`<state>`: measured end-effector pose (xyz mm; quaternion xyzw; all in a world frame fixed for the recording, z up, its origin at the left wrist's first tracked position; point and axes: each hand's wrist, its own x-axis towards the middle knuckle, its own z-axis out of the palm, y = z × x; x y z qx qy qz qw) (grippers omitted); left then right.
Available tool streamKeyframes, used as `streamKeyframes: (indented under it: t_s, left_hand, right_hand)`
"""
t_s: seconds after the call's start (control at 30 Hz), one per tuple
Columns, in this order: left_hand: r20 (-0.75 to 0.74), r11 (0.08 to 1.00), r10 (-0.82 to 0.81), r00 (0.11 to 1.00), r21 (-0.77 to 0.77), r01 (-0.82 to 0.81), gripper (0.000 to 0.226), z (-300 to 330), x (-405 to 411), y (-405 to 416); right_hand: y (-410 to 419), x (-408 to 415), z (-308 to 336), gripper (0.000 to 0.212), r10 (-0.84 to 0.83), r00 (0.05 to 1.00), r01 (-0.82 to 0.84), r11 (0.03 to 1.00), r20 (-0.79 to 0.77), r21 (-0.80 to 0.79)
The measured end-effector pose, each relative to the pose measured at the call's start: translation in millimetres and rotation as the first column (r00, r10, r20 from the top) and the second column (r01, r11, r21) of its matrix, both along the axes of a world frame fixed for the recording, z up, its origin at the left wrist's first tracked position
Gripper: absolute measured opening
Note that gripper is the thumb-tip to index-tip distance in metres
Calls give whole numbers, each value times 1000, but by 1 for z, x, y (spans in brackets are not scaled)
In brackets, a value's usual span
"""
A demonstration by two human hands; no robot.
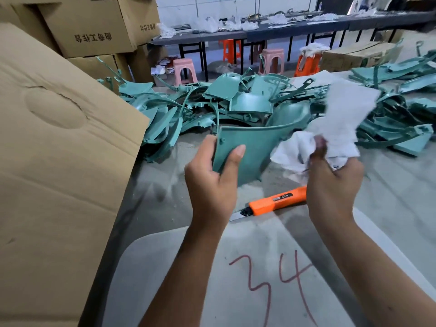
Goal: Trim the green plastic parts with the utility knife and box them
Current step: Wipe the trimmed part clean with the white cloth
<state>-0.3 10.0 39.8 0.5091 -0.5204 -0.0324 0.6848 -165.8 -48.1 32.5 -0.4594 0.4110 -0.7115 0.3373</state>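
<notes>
Nearest, a pale sheet [236, 279] marked "34" in red lies on the desk [389, 208]. Just beyond it the knife [276, 202], orange-handled, lies flat with its blade out and pointing left; neither hand touches it. Above it, left hand [212, 175] grips one green part [254, 147], a curved panel, by its left edge, thumb on the near face, fingers curled behind. Right hand [332, 182] is closed round a bunched white cloth [330, 128], which is raised just beside the panel's right edge; whether it touches is hard to tell. Step in hand looks like wiping or checking this piece, between cutting and packing. Next move likely calls for setting the panel into the cardboard box [59, 149], whose flap stands at left, or dropping the cloth to pick up the knife if burrs remain. Farther back, a heap of green parts [236, 102] covers the desk. Beyond, stools [185, 69], a long dark bench [259, 34], stacked cartons [94, 27].
</notes>
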Motion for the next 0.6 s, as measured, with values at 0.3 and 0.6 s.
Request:
streamKeyframes:
  t_s: [0.3, 0.6]
  left_hand:
    - [511, 951, 231, 828, -299, -81, 30, -8, -13, 1]
    - [557, 960, 164, 814, -281, -2, 33, -8, -28, 2]
  right_hand:
    - [-7, -10, 13, 51, 265, 826, -437, 859, 498, 267]
    - [-3, -6, 8, 38, 475, 840, -529, 823, 263, 205]
